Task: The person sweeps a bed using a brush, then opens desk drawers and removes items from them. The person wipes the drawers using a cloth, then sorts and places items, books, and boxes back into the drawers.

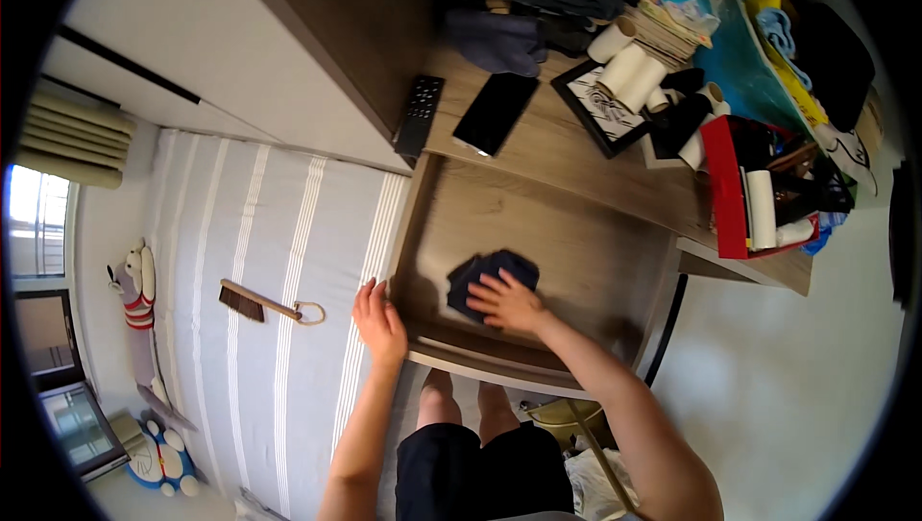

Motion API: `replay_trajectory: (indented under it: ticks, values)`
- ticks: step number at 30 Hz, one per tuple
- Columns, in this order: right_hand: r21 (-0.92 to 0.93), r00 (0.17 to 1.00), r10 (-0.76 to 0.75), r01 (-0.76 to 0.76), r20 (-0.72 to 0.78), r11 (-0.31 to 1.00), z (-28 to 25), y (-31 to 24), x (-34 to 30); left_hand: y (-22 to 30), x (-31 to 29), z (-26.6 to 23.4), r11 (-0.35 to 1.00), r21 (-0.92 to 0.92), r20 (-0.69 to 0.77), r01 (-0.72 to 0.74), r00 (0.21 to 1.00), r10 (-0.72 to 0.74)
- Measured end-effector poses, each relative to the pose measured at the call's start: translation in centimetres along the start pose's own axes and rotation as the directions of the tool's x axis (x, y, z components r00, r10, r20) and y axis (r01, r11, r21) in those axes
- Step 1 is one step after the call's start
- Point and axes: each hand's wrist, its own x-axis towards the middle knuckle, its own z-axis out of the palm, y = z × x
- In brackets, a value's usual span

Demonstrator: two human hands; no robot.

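Observation:
A wooden drawer (471,196) is pulled out of the cabinet in front of me. Inside it, a dark navy folded cloth (495,266) lies on the bottom. My right hand (509,303) rests flat on this cloth, fingers spread. Just outside the drawer's near left corner is my left hand (381,322), its fingers stretched out and holding nothing. Whether that hand touches the drawer's side, I cannot tell.
On the cabinet top are a black phone (496,114), a remote control (420,115), a black picture frame (600,103), cardboard rolls (642,84) and a red box (727,190). To the left, a brush (252,300) lies on the striped bed (254,367). A bag (571,417) stands below the drawer.

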Motion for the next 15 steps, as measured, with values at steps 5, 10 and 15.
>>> replay_trajectory:
  ticks: [5,10,15]
  values:
    - [-0.006,0.861,0.483,-0.49,-0.159,0.872,-2.2,5.5,10.6,0.5,0.4,0.1,0.997,-0.053,0.027,0.047,0.999,-0.046]
    - [-0.016,0.746,0.625,-0.645,-0.228,0.764,-2.0,4.7,16.0,1.0,0.7,0.1,0.99,-0.127,0.049,0.056,0.998,-0.05]
    - [-0.066,0.991,0.124,-0.127,-0.045,0.99,0.0,-2.9,10.7,-0.2,0.5,-1.0,0.979,-0.189,0.054,0.074,0.996,-0.064]
